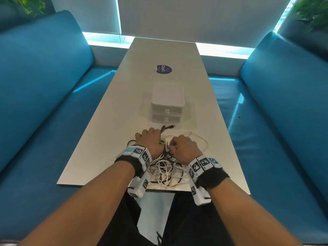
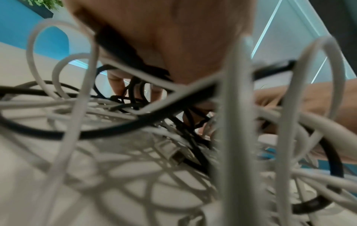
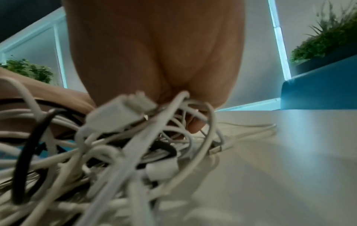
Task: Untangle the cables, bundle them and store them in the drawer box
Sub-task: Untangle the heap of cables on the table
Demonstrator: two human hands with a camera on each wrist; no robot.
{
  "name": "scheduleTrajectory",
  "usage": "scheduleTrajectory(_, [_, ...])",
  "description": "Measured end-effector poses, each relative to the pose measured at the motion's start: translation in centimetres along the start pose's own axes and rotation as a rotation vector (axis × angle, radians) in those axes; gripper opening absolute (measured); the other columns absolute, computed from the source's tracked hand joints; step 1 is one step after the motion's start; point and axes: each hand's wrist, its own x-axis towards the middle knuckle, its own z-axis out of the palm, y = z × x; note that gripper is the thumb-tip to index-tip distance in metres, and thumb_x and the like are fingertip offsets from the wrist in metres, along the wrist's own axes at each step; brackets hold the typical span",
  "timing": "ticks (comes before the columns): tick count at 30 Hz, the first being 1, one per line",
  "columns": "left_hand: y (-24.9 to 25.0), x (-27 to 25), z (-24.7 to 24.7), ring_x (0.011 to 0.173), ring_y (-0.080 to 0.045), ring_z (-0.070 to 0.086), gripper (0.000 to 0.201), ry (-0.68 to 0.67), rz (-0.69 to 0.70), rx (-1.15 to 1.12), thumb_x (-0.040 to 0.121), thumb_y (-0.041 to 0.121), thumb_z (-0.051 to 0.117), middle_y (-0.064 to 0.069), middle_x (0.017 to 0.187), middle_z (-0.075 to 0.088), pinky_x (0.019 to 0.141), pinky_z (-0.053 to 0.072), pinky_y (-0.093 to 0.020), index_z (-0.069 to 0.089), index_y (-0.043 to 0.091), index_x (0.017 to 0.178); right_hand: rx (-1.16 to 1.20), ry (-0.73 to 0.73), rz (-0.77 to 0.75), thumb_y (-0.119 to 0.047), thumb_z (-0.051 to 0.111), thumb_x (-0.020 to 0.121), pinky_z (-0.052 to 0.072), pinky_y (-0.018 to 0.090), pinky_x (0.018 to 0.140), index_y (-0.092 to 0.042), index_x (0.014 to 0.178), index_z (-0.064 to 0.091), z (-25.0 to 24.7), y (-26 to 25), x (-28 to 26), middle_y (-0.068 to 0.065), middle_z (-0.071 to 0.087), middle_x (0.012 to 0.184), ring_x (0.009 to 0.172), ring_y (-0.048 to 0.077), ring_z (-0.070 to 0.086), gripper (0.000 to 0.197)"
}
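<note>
A tangle of white and black cables (image 1: 166, 167) lies on the near end of the table. My left hand (image 1: 150, 140) is curled over its far left part and grips black cable strands (image 2: 133, 61). My right hand (image 1: 182, 145) is curled beside it and pinches white cable strands (image 3: 181, 99) at the top of the pile. A white plug (image 3: 117, 113) sticks up close to the right wrist camera. The white drawer box (image 1: 167, 102), with two drawers shut, stands just beyond the hands. Two black plug ends (image 1: 167, 127) lie between it and the left hand.
The long pale table (image 1: 110, 121) runs away from me, with a round dark sticker (image 1: 164, 69) behind the box. Blue sofas (image 1: 40, 89) flank it on both sides. A thin white cable loop (image 1: 200, 139) lies to the right of my right hand.
</note>
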Motion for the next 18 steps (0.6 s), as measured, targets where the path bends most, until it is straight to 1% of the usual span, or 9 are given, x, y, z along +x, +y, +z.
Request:
scheduleTrajectory(2, [0.0,-0.1,0.0,0.107,-0.028,0.048,0.022,0.018,0.020,-0.070,0.083,0.025,0.054,-0.002,0.108,0.055,0.093,0.032,-0.046,0.046,0.021,0.103,0.050,-0.006,0.009,-0.031,0.049,0.094,0.043,0.043,0.094,-0.022,0.109,0.061,0.0,-0.1,0.2,0.005,0.057,0.115,0.111,0.028,0.052,0.021])
scheduleTrajectory(3, [0.0,-0.2,0.0,0.105,-0.028,0.049,0.025,0.019,0.026,-0.108,0.081,0.021,0.055,-0.001,0.105,0.056,0.092,0.031,-0.045,0.044,0.021,0.104,0.075,-0.004,0.016,-0.030,0.051,0.093,0.044,0.043,0.094,-0.022,0.108,0.061,0.1,-0.1,0.3,0.005,0.057,0.114,0.111,0.027,0.052,0.020])
scheduleTrajectory(6, [0.2,-0.1,0.1,0.113,-0.027,0.049,0.039,0.006,0.017,-0.129,0.083,0.019,0.056,-0.002,0.114,0.060,0.095,0.029,-0.046,0.045,0.021,0.121,0.194,0.026,0.044,-0.026,0.056,0.089,0.046,0.042,0.094,-0.021,0.107,0.062,0.7,0.1,0.4,0.005,0.059,0.112,0.109,0.026,0.054,0.019])
scheduleTrajectory(8, [0.4,-0.1,0.3,0.118,-0.028,0.046,0.037,-0.010,0.028,-0.044,0.089,0.022,0.053,-0.004,0.121,0.057,0.098,0.029,-0.047,0.048,0.021,0.125,0.297,0.050,0.061,-0.024,0.059,0.087,0.046,0.041,0.095,-0.021,0.104,0.063,1.2,0.3,0.4,0.004,0.060,0.110,0.109,0.025,0.054,0.018])
scheduleTrajectory(10, [0.5,-0.1,0.4,0.117,-0.030,0.046,0.028,-0.019,0.050,0.028,0.093,0.025,0.050,-0.006,0.120,0.055,0.098,0.029,-0.048,0.052,0.022,0.120,0.346,0.058,0.067,-0.024,0.060,0.086,0.046,0.041,0.096,-0.022,0.102,0.062,1.6,0.4,0.4,0.003,0.060,0.109,0.110,0.025,0.054,0.016])
scheduleTrajectory(12, [0.5,0.0,0.1,0.114,-0.029,0.048,0.019,0.007,0.076,0.056,0.097,0.027,0.045,-0.004,0.114,0.057,0.097,0.029,-0.048,0.055,0.024,0.112,0.364,0.058,0.077,-0.027,0.059,0.087,0.046,0.041,0.096,-0.023,0.101,0.061,1.7,0.5,0.5,0.003,0.060,0.109,0.110,0.025,0.053,0.015])
scheduleTrajectory(15, [0.8,0.3,-0.7,0.107,-0.026,0.054,0.021,0.121,0.144,0.135,0.103,0.028,0.036,0.000,0.103,0.062,0.102,0.026,-0.048,0.056,0.025,0.102,0.353,0.048,0.096,-0.029,0.056,0.087,0.047,0.039,0.094,-0.020,0.106,0.064,1.5,0.4,0.9,0.005,0.062,0.111,0.109,0.027,0.055,0.022])
scheduleTrajectory(17, [1.4,0.5,-1.0,0.103,-0.024,0.057,0.025,0.193,0.198,0.139,0.104,0.028,0.033,0.002,0.100,0.065,0.103,0.027,-0.047,0.058,0.026,0.103,0.313,0.030,0.081,-0.027,0.055,0.086,0.050,0.037,0.086,-0.016,0.105,0.068,1.0,0.3,1.1,0.008,0.066,0.106,0.102,0.029,0.060,0.025])
scheduleTrajectory(18, [1.8,0.5,-1.0,0.102,-0.024,0.058,0.026,0.201,0.223,0.121,0.105,0.029,0.033,0.002,0.100,0.067,0.102,0.029,-0.046,0.059,0.026,0.104,0.290,0.020,0.055,-0.026,0.054,0.086,0.049,0.034,0.077,-0.014,0.100,0.069,0.9,0.1,1.1,0.010,0.068,0.100,0.096,0.030,0.063,0.023])
